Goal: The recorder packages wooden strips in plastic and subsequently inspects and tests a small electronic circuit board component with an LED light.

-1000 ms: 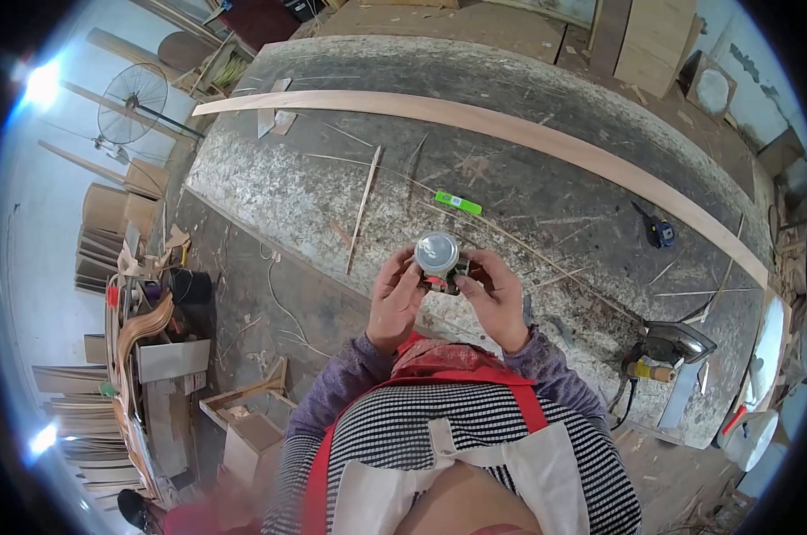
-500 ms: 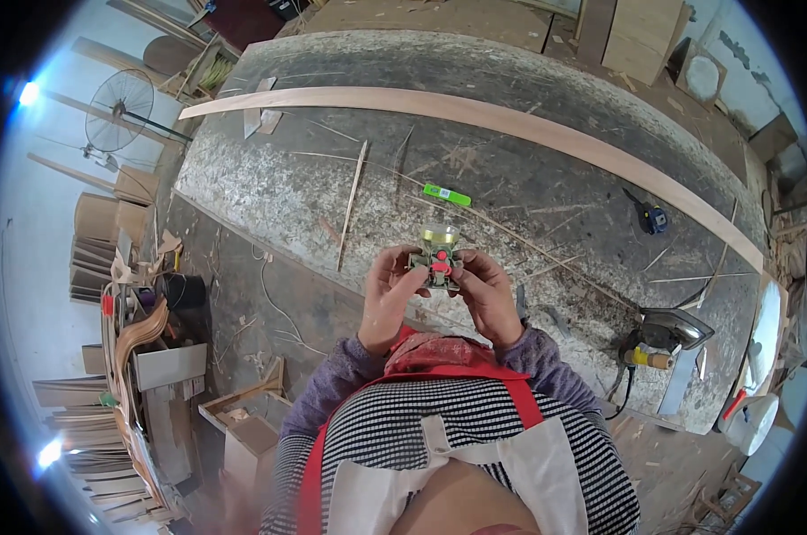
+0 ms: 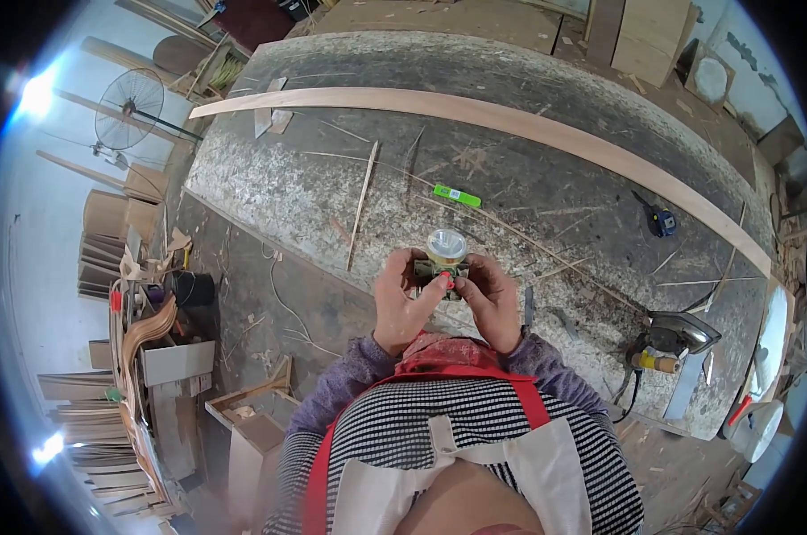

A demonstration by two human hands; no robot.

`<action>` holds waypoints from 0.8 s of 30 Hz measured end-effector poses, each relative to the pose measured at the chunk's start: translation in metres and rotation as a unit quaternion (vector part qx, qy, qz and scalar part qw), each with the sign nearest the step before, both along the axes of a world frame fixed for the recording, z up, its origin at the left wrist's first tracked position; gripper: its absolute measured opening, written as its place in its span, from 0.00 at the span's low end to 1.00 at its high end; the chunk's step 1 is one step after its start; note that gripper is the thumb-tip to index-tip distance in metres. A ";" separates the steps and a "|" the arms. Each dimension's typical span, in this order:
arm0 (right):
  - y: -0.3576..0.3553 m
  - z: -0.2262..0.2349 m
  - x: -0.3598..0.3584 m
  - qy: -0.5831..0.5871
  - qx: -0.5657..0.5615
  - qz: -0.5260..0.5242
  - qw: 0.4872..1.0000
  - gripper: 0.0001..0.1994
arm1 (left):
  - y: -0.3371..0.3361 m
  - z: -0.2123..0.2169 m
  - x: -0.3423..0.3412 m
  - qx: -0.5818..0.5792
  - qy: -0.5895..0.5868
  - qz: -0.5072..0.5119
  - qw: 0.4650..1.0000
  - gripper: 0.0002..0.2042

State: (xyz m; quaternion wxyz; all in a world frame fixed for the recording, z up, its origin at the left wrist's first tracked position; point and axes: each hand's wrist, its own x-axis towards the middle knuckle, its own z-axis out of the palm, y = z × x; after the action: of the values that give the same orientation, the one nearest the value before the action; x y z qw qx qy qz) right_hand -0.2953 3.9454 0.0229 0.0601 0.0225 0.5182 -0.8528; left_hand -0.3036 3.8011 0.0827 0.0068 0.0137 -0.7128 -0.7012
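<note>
Between my two hands, above the near edge of the worktable, is a small olive-green device (image 3: 447, 251) with a clear, round, lens-like end and red parts on its near face. My left hand (image 3: 401, 299) grips its left side, the thumb pressed on the red part. My right hand (image 3: 492, 303) closes on the right side, thumb against the near face. The fingers behind the device are mostly hidden. Just beyond it on the table lies a slim bright green case (image 3: 458, 195) with a white label.
A long thin wooden strip (image 3: 475, 119) spans the worktable (image 3: 269, 192). At right are a tape measure (image 3: 662, 221) and a clothes iron (image 3: 680, 333) with a cord. Thin wood slivers (image 3: 363, 205) lie about. Left of the table stand a fan (image 3: 129, 109) and an open wooden box (image 3: 269, 399).
The device has tipped in my hands, so its clear round end now faces up toward me. The left thumb has moved onto the red part. The view has shifted slightly.
</note>
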 end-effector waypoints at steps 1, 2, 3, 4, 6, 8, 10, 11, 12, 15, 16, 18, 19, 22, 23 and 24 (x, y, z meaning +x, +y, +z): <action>0.001 -0.003 0.001 0.009 0.021 0.000 1.000 0.15 | 0.000 0.001 0.001 -0.001 0.000 -0.001 1.000 0.16; 0.002 -0.005 0.003 0.019 0.042 0.000 0.999 0.16 | 0.000 0.002 0.001 -0.043 -0.003 -0.017 0.999 0.17; 0.002 -0.007 0.004 0.028 0.063 0.000 0.998 0.16 | -0.001 0.003 0.002 -0.086 -0.006 -0.033 0.996 0.19; 0.002 -0.008 0.005 0.028 0.063 -0.001 0.998 0.16 | 0.000 0.005 0.002 -0.128 -0.010 -0.050 0.990 0.20; 0.004 -0.006 0.007 0.025 0.044 0.002 0.999 0.16 | 0.002 0.006 0.002 -0.142 0.033 -0.042 0.988 0.18; 0.006 -0.004 0.007 0.023 0.035 0.003 0.999 0.16 | 0.005 0.007 0.002 -0.168 0.118 -0.026 0.978 0.15; 0.010 -0.001 0.006 0.068 0.141 -0.002 0.988 0.16 | 0.005 0.011 0.002 -0.140 0.112 -0.033 0.983 0.15; 0.011 0.000 0.005 0.090 0.192 -0.004 0.977 0.16 | 0.005 0.013 0.003 -0.112 0.106 -0.040 0.987 0.15; 0.011 0.000 0.004 0.089 0.192 -0.004 0.977 0.16 | 0.005 0.014 0.003 -0.084 0.099 -0.047 0.990 0.15; 0.010 0.002 0.002 0.103 0.179 -0.011 0.978 0.16 | 0.002 0.009 0.002 -0.093 0.101 -0.052 0.989 0.15; 0.010 0.003 0.001 0.103 0.179 -0.011 0.978 0.16 | 0.001 0.009 0.002 -0.096 0.102 -0.055 0.989 0.15; 0.009 0.004 -0.001 0.092 0.154 -0.009 0.984 0.16 | 0.001 0.008 0.002 -0.097 0.091 -0.054 0.990 0.15; 0.009 0.004 -0.001 0.086 0.141 -0.007 0.986 0.16 | 0.001 0.009 0.001 -0.098 0.081 -0.053 0.990 0.15; 0.003 0.001 -0.001 0.072 0.111 -0.021 0.991 0.14 | 0.002 0.006 0.000 -0.062 0.035 -0.041 0.997 0.15; 0.001 0.000 0.000 0.064 0.096 -0.028 0.993 0.14 | 0.003 0.004 0.000 -0.023 -0.001 -0.031 0.999 0.14; 0.001 0.000 0.000 0.064 0.096 -0.028 0.993 0.14 | 0.002 0.001 -0.001 0.015 -0.037 -0.020 0.999 0.14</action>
State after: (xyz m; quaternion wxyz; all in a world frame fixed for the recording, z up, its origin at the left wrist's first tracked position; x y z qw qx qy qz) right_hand -0.2956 3.9468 0.0232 0.0008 -0.0118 0.6000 -0.7999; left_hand -0.3046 3.8033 0.0836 -0.0334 0.0254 -0.7023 -0.7107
